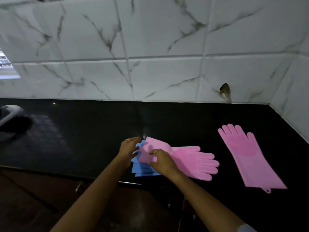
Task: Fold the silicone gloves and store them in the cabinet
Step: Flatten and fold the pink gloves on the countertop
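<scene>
A pink silicone glove (pixel 192 159) lies across the black counter (pixel 83 134) near its front edge, fingers pointing right. Its cuff end is lifted over a blue folded glove stack (pixel 142 171). My left hand (pixel 127 150) pinches the far corner of that cuff. My right hand (pixel 161 162) grips the cuff's near edge. A second pink glove (pixel 249 158) lies flat to the right, fingers pointing away from me, untouched.
A marble-tiled wall (pixel 158 47) backs the counter and turns a corner at the right. A pale curved object (pixel 10 114) sits at the far left. Dark cabinet fronts with a handle (pixel 78 186) run below the counter edge.
</scene>
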Tool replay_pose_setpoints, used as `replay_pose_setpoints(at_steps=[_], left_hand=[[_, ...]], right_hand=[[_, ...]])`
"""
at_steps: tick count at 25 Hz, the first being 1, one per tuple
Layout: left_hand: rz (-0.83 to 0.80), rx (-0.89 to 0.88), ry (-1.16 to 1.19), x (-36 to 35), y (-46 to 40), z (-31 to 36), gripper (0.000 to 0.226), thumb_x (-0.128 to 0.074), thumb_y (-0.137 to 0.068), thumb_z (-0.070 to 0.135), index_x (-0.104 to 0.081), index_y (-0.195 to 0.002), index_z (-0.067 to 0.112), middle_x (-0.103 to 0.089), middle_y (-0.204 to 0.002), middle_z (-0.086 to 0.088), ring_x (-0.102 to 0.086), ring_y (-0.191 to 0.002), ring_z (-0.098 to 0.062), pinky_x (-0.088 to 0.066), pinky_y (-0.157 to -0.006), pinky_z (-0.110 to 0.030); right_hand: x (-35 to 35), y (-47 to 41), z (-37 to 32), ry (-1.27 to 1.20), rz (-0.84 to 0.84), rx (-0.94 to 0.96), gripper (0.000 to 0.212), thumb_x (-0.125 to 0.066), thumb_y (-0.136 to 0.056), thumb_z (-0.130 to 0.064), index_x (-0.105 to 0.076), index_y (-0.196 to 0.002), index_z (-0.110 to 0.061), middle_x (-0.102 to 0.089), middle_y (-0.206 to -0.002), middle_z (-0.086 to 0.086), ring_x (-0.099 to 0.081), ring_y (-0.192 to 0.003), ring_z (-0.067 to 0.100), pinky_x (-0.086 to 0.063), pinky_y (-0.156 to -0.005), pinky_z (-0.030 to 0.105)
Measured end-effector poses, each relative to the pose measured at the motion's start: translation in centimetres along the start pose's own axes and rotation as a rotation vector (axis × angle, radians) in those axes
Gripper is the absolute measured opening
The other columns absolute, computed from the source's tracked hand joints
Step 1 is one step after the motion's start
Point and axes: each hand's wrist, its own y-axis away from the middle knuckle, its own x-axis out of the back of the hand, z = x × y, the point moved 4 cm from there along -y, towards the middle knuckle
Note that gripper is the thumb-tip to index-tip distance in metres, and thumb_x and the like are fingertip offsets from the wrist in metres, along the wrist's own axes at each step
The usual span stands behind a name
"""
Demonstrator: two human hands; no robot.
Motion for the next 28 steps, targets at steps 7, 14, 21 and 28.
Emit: replay_pose_setpoints(at_steps=[7, 14, 21, 28], left_hand=[[-0.010, 0.068, -0.023, 2.3, -0.2, -0.9, 0.020, -0.053, -0.093, 0.015, -0.060, -0.112, 0.016, -0.056, -0.120, -0.009, -0.056, -0.108, -0.024, -0.049, -0.085, -0.038], [0.023, 0.236, 0.152, 0.4, 0.4, -2.4, 0.014, -0.038, -0.096, 0.006, -0.050, -0.090, 0.005, -0.059, -0.083, -0.013, -0.056, -0.069, -0.021, -0.043, -0.059, -0.030], [-0.350, 0.394, 0.333, -8.9, 3.2, -3.6, 0.031, -0.030, -0.102, 0.017, -0.050, -0.088, -0.003, -0.058, -0.083, -0.024, -0.057, -0.074, -0.030, -0.053, -0.037, -0.026], [-0.708, 0.379, 0.839, -17.4, 5.2, -2.4, 0.065, -0.041, -0.090, 0.062, -0.061, -0.114, 0.005, -0.071, -0.100, -0.022, -0.071, -0.081, -0.037, -0.061, -0.064, -0.050]], right_hand=[[-0.4, 0.2, -0.3, 0.234, 0.169, 0.142, 0.023, -0.054, -0.091, -0.019, -0.064, -0.111, -0.014, -0.064, -0.117, 0.004, -0.060, -0.104, 0.022, -0.049, -0.088, 0.032], [5.9, -0.5, -2.1, 0.037, 0.424, 0.067, 0.012, -0.053, -0.091, -0.017, -0.065, -0.095, -0.019, -0.065, -0.098, 0.001, -0.062, -0.093, 0.016, -0.049, -0.070, 0.027], [15.4, 1.6, -3.8, -0.521, 0.343, 0.120, 0.017, -0.047, -0.096, -0.011, -0.054, -0.088, -0.025, -0.069, -0.085, 0.013, -0.064, -0.062, 0.014, -0.049, -0.052, 0.019], [20.7, 7.4, -1.1, -1.086, 0.344, 0.117, 0.020, -0.046, -0.093, -0.013, -0.059, -0.078, -0.016, -0.065, -0.066, -0.003, -0.063, -0.065, 0.012, -0.052, -0.059, 0.021]])
